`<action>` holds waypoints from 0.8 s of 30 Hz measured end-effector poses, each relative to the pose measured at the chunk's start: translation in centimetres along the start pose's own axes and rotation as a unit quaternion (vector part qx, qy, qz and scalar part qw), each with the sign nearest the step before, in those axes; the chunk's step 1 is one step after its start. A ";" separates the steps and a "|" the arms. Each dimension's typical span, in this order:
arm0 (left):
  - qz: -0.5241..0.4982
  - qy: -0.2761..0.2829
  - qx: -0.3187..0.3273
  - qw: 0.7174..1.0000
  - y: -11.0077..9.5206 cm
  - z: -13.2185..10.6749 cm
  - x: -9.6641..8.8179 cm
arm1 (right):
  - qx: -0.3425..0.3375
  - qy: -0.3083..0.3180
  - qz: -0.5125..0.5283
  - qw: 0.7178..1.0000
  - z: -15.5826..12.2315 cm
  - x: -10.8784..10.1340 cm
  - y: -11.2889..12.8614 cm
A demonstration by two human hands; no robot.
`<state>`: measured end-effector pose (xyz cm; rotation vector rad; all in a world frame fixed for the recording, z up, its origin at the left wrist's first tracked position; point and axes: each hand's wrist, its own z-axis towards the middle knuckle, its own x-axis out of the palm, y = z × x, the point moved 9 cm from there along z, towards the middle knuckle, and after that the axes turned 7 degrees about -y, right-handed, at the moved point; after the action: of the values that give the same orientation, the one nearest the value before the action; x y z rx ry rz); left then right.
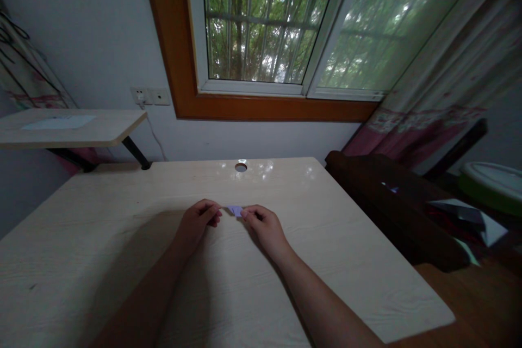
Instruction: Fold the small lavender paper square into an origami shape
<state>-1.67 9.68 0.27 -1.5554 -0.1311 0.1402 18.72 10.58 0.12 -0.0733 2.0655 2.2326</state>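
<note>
A small piece of folded purple paper (235, 210) is held between my two hands, just above or against the wooden tabletop. My right hand (264, 224) pinches its right end between thumb and fingers. At the other end, the thumb and forefinger of my left hand (200, 218) are pressed together on what looks like a thin, pointed tip of the same paper. The fingers cover both ends, so the full shape of the folds is hidden.
The pale desk (350, 261) has a round cable hole (241, 167) near its back edge. A raised shelf (122, 123) on black legs stands at the back left, with a paper sheet (61, 122) on it. Right of the desk, folded white paper (493, 228) lies on dark furniture (367, 185).
</note>
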 end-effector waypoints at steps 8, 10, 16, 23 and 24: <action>0.009 0.024 0.011 1.000 -0.6 -0.1 1.0 | 0.017 0.045 0.061 0.997 -0.3 1.0 -0.3; 0.029 0.048 0.014 0.998 -0.6 -0.2 1.4 | 0.019 0.060 0.071 0.996 -0.4 1.3 -0.2; 0.063 0.089 0.028 0.994 -0.3 -0.4 2.1 | -0.008 0.105 0.076 0.992 -1.1 2.0 0.6; 0.089 0.093 0.029 0.991 0.0 -0.3 2.1 | -0.087 0.145 0.010 0.986 -2.0 2.7 1.9; 0.095 0.093 0.028 0.991 0.0 -0.3 2.1 | -0.102 0.144 -0.006 0.984 -2.1 2.6 2.2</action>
<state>0.42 9.74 0.28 -1.5150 0.1682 0.1472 15.80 8.47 1.82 -0.4477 1.9428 2.5484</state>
